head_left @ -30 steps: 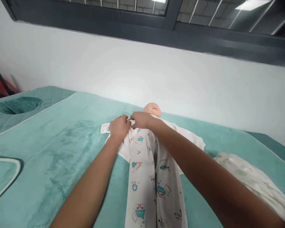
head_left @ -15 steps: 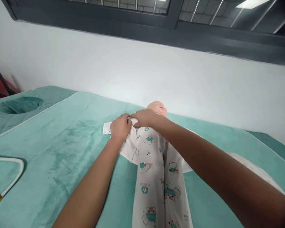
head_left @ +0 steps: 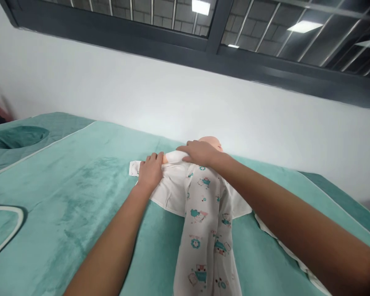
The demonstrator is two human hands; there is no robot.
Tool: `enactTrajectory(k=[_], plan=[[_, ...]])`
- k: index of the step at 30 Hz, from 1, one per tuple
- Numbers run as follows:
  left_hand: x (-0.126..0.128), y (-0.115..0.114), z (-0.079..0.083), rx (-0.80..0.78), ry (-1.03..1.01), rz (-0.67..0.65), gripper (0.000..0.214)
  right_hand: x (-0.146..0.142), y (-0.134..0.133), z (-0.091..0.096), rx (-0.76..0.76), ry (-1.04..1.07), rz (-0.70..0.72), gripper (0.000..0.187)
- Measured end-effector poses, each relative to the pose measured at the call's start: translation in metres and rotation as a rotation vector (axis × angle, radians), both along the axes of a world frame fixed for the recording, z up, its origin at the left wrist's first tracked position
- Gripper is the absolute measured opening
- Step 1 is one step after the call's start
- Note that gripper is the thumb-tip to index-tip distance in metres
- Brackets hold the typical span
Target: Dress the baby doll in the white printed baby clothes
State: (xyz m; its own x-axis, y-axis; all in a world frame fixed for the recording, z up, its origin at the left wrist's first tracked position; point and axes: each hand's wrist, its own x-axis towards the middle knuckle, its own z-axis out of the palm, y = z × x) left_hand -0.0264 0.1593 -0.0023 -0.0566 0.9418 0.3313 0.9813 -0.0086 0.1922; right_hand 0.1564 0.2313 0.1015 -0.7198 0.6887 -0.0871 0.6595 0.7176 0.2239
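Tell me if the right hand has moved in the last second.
Yes. The right hand has slid rightward, away from the sleeve cuff, parting from the left hand.

Mid-frame, the sleepsuit (head_left: 203,205) is looking like thin, matt printed cloth, softly creased. Beneath it the teal cover (head_left: 80,185) is showing a plush, brushed nap, while the doll's head (head_left: 215,141) is gleaming faintly: smooth plastic.

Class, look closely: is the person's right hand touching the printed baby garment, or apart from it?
Touching. The head view shows the right hand resting on the printed garment at its top edge below the doll's head, with no gap visible.
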Motion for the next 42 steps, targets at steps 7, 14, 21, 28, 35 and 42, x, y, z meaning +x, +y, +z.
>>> enactTrajectory(k=[7,14,21,28,35,42], plan=[[-0.011,-0.002,0.001,-0.039,0.039,-0.059,0.024,-0.009,-0.009,-0.023,-0.225,0.326,-0.081,0.052],[-0.008,-0.003,-0.002,-0.098,0.082,-0.005,0.028,0.096,-0.036,-0.076,-0.052,0.926,-0.354,0.041],[0.007,-0.012,-0.001,-0.024,-0.004,-0.052,0.059,0.147,-0.055,-0.120,0.309,0.689,-0.440,0.047],[0.104,-0.010,0.056,0.099,-0.249,-0.443,0.038,0.143,-0.044,-0.112,0.279,0.850,-0.495,0.034],[0.213,0.041,0.077,-0.387,0.319,-0.529,0.027,0.154,-0.041,-0.111,0.221,0.882,-0.630,0.035],[0.236,0.064,0.060,-0.492,0.390,-0.442,0.036,0.159,-0.037,-0.112,0.178,0.936,-0.585,0.031]])
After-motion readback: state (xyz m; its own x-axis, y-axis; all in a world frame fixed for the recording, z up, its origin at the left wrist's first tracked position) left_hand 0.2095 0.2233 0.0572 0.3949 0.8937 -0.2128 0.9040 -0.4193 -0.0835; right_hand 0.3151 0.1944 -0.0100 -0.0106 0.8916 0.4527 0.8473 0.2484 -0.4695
